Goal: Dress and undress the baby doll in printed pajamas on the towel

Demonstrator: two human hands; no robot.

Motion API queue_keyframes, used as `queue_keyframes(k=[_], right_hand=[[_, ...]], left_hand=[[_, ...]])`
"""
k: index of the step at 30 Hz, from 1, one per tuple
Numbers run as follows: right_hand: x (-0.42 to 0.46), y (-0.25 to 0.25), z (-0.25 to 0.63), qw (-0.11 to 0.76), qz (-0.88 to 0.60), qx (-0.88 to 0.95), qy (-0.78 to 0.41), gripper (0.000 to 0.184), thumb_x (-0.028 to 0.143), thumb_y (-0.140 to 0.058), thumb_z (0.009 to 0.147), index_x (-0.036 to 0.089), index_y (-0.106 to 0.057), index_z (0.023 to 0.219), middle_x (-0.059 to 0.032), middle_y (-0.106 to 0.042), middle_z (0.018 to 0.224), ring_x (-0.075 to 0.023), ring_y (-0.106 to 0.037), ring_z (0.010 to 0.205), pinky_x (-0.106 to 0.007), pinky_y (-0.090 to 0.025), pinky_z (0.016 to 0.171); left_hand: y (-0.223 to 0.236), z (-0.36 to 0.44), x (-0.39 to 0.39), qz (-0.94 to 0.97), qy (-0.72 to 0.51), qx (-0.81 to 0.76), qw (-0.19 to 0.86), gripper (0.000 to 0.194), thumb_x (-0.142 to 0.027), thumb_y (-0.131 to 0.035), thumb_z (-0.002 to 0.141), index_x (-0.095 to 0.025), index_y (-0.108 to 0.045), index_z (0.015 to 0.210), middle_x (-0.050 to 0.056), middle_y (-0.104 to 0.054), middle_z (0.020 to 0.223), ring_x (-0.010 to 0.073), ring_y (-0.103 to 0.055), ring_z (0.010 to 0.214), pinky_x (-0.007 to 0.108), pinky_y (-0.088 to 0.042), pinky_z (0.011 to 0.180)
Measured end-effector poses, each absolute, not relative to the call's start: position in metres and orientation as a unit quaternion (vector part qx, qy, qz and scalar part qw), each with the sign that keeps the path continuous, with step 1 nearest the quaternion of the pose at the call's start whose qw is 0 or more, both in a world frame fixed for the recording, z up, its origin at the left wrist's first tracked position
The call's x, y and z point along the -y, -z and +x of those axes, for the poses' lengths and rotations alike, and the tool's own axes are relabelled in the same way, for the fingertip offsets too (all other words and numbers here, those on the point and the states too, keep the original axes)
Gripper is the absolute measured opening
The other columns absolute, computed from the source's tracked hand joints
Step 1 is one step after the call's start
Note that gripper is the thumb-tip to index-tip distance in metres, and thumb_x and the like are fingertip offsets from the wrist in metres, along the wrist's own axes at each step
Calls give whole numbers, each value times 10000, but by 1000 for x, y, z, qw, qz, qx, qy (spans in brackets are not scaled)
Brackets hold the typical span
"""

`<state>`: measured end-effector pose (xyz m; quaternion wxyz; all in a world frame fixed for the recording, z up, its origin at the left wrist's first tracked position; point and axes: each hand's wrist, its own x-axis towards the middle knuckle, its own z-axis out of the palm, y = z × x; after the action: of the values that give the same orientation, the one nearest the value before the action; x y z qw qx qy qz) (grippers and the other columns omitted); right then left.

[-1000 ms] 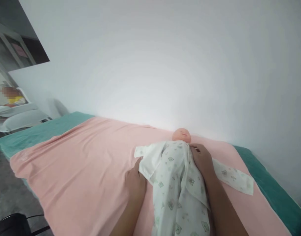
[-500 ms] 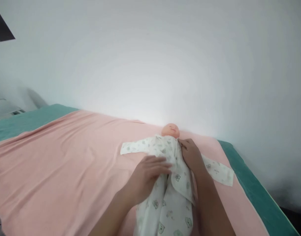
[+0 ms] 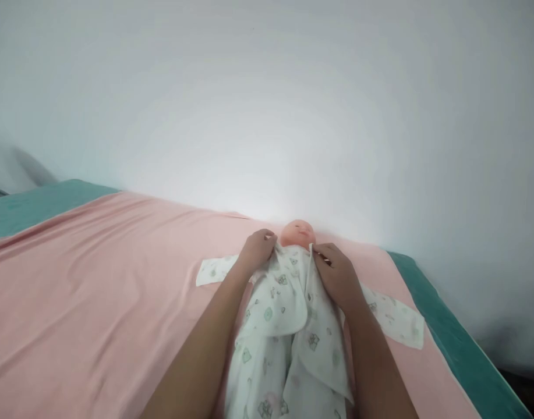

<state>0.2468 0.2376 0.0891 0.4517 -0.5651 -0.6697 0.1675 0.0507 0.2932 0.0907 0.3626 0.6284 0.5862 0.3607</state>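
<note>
A baby doll (image 3: 298,233) lies on its back, dressed in white baby clothes (image 3: 279,302) printed with small animals. Its head points toward the wall. My left hand (image 3: 258,249) pinches the collar edge on the left of the doll's neck. On the other side, my right hand (image 3: 334,270) grips the upper edge of the right front panel, which is slightly lifted. The two front panels hang apart at the lower middle, over white printed legwear. Both sleeves stretch out flat to the sides, partly covered by my arms.
A pink sheet (image 3: 131,291) with soft wrinkles lies beneath the doll. Green bedding (image 3: 450,326) shows along the right side and at the far left corner. A plain white wall (image 3: 267,105) rises directly behind the bed.
My left hand has moved up from the doll's chest to the left collar edge and closed on it. The left front panel now lies across the chest. My right hand keeps its hold.
</note>
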Motion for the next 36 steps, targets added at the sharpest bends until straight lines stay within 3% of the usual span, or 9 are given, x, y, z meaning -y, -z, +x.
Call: queue_keyframes(k=[4,8,12,17,21,25,29,33,36], right_hand=[[-238,-89,243,462,-566,655,-192,267,309,-485,859,218,-700,989,-46,-671,1024,-191,-595,924,-311,-446,819],[-240,-87,241,440,-580,653,-210,278,284,-470,862,226,-702,1003,-36,-668,1028,-186,-596,945,-321,-433,865],[-241,-87,239,421,-588,654,-222,296,261,-458,856,232,-703,1021,-40,-661,1028,-188,-592,991,-334,-423,906],[-240,-87,239,436,-585,644,-230,299,273,-479,841,250,-703,1037,-35,-668,1068,-190,-597,1010,-349,-429,925],[-240,-86,238,466,-591,620,-220,300,300,-502,825,245,-709,1035,-35,-686,1048,-193,-612,939,-357,-456,882],[-241,-85,239,488,-584,613,-212,296,322,-516,821,226,-715,1018,-44,-694,1037,-190,-617,910,-346,-466,851],[-242,-86,241,483,-583,609,-235,298,340,-532,810,217,-715,1010,-50,-702,1048,-196,-623,906,-345,-469,840],[-242,-85,241,475,-587,613,-232,307,325,-535,795,214,-715,1018,-54,-707,1037,-203,-623,917,-346,-468,841],[-241,-85,241,472,-586,620,-223,315,340,-536,795,216,-712,1026,-51,-708,1018,-203,-622,910,-349,-468,848]], left_hand=[[-88,46,-297,680,-321,-533,389,283,-354,-462,829,-165,-651,737,9,-579,597,120,-464,509,249,-347,500],[-85,46,-297,668,-323,-536,402,237,-341,-519,799,-183,-686,856,14,-643,682,135,-531,582,251,-391,539],[-89,60,-298,671,-389,-534,335,132,-272,-602,746,-194,-686,812,18,-711,858,157,-614,777,261,-457,704],[-97,84,-289,677,-441,-454,376,139,-256,-582,783,-190,-681,854,19,-721,860,152,-639,799,269,-487,768],[-98,87,-289,678,-448,-483,326,137,-231,-570,802,-195,-696,840,22,-722,921,163,-630,877,287,-471,839],[-112,76,-281,683,-394,-535,304,219,-355,-544,837,-182,-676,810,24,-699,834,156,-598,749,270,-450,697],[-145,66,-239,762,-285,-491,312,314,-518,-576,802,-214,-652,818,4,-648,705,141,-526,555,259,-363,539],[-155,64,-184,840,-174,-455,241,267,-500,-691,715,-252,-598,753,-2,-586,645,161,-501,530,279,-347,531],[-142,67,-157,861,-159,-458,151,298,-394,-775,658,-256,-531,756,5,-576,734,186,-541,620,290,-377,571]])
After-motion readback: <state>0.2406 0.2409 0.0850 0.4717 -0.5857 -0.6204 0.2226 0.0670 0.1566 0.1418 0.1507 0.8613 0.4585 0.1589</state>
